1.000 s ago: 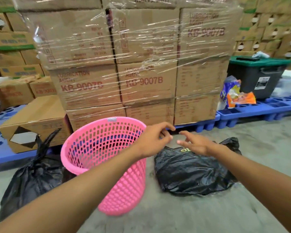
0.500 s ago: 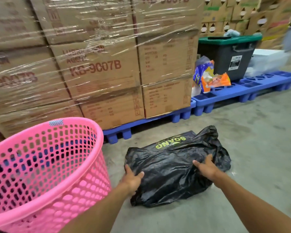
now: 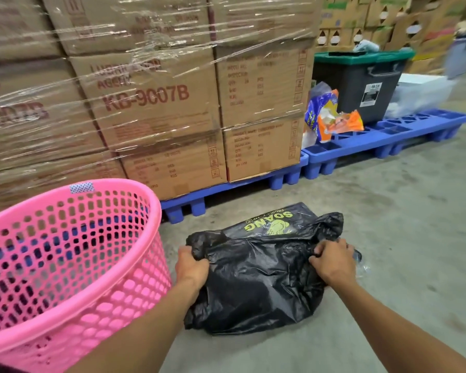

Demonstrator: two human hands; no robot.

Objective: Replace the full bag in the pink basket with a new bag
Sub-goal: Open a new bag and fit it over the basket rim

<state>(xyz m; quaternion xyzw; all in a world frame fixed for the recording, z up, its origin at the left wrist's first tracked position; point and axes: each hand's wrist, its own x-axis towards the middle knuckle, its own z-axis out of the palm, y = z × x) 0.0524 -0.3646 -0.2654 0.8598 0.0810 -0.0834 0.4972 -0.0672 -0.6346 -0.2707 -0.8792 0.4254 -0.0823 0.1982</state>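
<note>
The pink basket (image 3: pixel 73 254) stands on the concrete floor at the left, with no bag inside it. To its right lies a crumpled black plastic bag (image 3: pixel 256 281) on a flat black pack with yellow print (image 3: pixel 269 224). My left hand (image 3: pixel 191 265) pinches the bag's left edge. My right hand (image 3: pixel 334 262) grips its right edge. Both fists are closed on the plastic. The full tied bag is out of view.
Shrink-wrapped cardboard boxes (image 3: pixel 151 103) stand on a blue pallet (image 3: pixel 226 192) right behind the basket and bag. A second blue pallet (image 3: pixel 404 133) at the right carries a dark bin with a green lid (image 3: pixel 361 79) and colourful packets (image 3: pixel 331 117). Bare concrete floor (image 3: pixel 401 224) lies to the right.
My view dropped and swung right, so the tied full bag left the frame. Both hands went down from the air onto the black bag, then closed on its two edges.
</note>
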